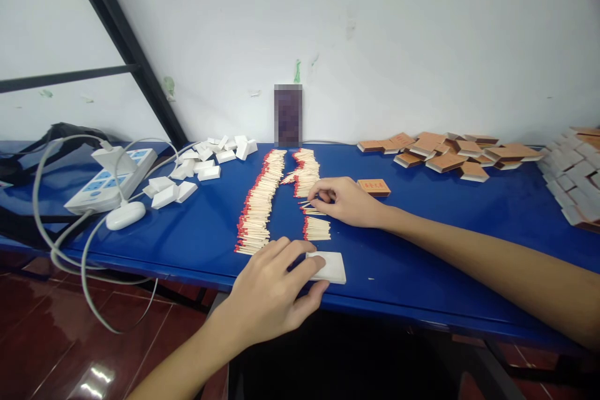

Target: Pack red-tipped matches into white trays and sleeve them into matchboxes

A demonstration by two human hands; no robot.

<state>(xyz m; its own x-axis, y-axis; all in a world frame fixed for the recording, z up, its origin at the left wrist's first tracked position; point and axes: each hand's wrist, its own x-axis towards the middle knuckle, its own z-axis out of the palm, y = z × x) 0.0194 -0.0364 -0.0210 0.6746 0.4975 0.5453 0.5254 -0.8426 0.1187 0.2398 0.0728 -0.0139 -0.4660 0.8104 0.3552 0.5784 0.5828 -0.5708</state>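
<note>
Near the front edge of the blue table, my left hand (pixel 276 290) grips a white matchbox tray (pixel 334 267) with thumb and fingers, and the hand hides the tray's left end. My right hand (pixel 349 201) pinches matchsticks (pixel 306 204) at the right-hand row; how many is too small to tell. Just below its fingers lies a small group of red-headed matches (pixel 317 229). Further back, the same row continues as a pile (pixel 307 172). To the left runs a long row of matches (pixel 257 206), heads to the left. Behind my right hand lies an orange matchbox (pixel 375 187).
White trays (pixel 206 169) lie scattered at the back left, beside a power strip (pixel 112 178) with looping cables and a white adapter (pixel 125 215). Orange matchbox sleeves (pixel 443 153) are heaped at the back right. Stacked boxes (pixel 574 178) stand far right. A blurred dark rectangle (pixel 288 115) leans at the wall.
</note>
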